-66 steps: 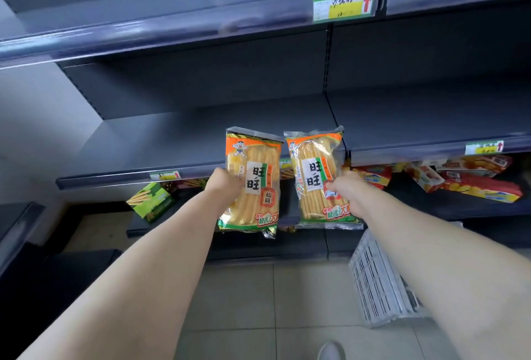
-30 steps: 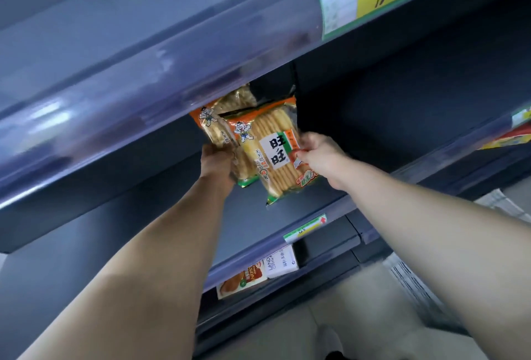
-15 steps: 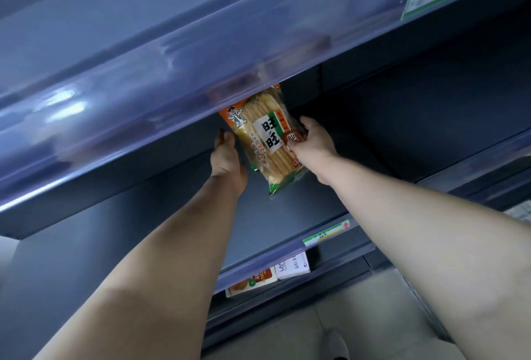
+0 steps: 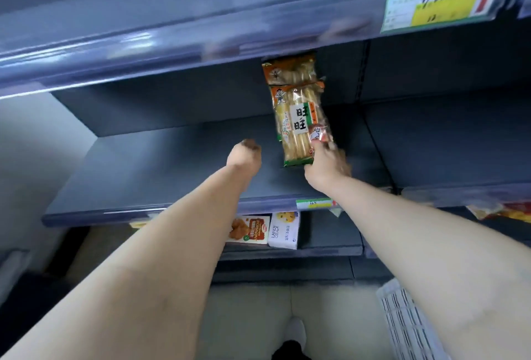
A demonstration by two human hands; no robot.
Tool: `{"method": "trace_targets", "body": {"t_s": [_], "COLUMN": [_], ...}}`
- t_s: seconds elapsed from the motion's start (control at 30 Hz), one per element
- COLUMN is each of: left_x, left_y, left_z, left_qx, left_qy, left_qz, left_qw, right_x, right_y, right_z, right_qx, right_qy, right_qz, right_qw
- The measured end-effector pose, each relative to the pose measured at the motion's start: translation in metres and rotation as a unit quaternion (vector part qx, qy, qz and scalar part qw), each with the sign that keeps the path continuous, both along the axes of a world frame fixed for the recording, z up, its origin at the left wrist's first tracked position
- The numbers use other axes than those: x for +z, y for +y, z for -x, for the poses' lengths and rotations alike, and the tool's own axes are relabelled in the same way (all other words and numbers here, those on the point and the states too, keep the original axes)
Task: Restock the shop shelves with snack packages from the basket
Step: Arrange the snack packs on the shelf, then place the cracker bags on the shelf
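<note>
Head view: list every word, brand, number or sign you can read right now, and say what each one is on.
"旺旺": front rice cracker pack, pinched by the right hand.
"LANDY": white box.
Red up arrow: price tag, top right; its handwriting and number are too blurred to read.
Orange box, small shelf tag, rear pack: print too small or blurred to read.

Head-worn view, facing forward-down, close to shelf (image 4: 172,164)

Both bare arms stretch forward. The left hand (image 4: 244,156) curls its fingers on nothing. The right hand (image 4: 326,165) pinches an orange-topped clear plastic cracker packet (image 4: 296,124) between thumb and fingers.
</note>
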State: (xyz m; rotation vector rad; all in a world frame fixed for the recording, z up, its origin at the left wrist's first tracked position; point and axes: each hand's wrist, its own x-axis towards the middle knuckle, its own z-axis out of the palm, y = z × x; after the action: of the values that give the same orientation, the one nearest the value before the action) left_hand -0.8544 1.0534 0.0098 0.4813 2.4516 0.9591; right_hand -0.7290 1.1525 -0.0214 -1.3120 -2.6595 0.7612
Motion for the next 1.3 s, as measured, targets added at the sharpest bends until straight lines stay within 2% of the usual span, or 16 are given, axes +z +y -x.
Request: {"method": "trace_targets", "body": {"t_s": [0.17, 0.3, 0.43, 0.63, 0.8, 1.07, 1.3], "left_x": [-0.010, -0.015, -0.018, -0.010, -0.003, -0.008, -0.010], "left_y": [-0.076, -0.155, -0.245, -0.378, -0.478, -0.634, -0.743], "left_z": [-0.035, -0.077, -0.118, -0.188, -0.266, -0.443, -0.610], "left_qx": [0.015, 0.027, 0.077, 0.221, 0.315, 0.417, 0.533], "left_qy": [0.058, 0.076, 0.049, -0.005, -0.024, -0.062, -0.093], "left_qz": [0.080, 0.208, 0.272, 0.273, 0.271, 0.282, 0.269], "left_qw": [0.995, 0.975, 0.958, 0.936, 0.909, 0.862, 0.796], "right_x": [0.001, -0.001, -0.006, -0.001, 0.002, 0.002, 0.006], "right_y": [-0.054, -0.111, -0.179, -0.301, -0.411, -0.582, -0.712], "right_z": [-0.019, -0.031, -0.041, -0.058, -0.104, -0.241, -0.364], "right_qx": [0.194, 0.303, 0.398, 0.531, 0.606, 0.718, 0.798], "right_qy": [-0.045, -0.079, -0.083, -0.066, -0.061, -0.066, -0.060], "right_qz": [-0.034, -0.046, -0.051, -0.084, -0.089, -0.082, -0.088], "right_qw": [0.979, 0.949, 0.912, 0.841, 0.788, 0.688, 0.594]}}
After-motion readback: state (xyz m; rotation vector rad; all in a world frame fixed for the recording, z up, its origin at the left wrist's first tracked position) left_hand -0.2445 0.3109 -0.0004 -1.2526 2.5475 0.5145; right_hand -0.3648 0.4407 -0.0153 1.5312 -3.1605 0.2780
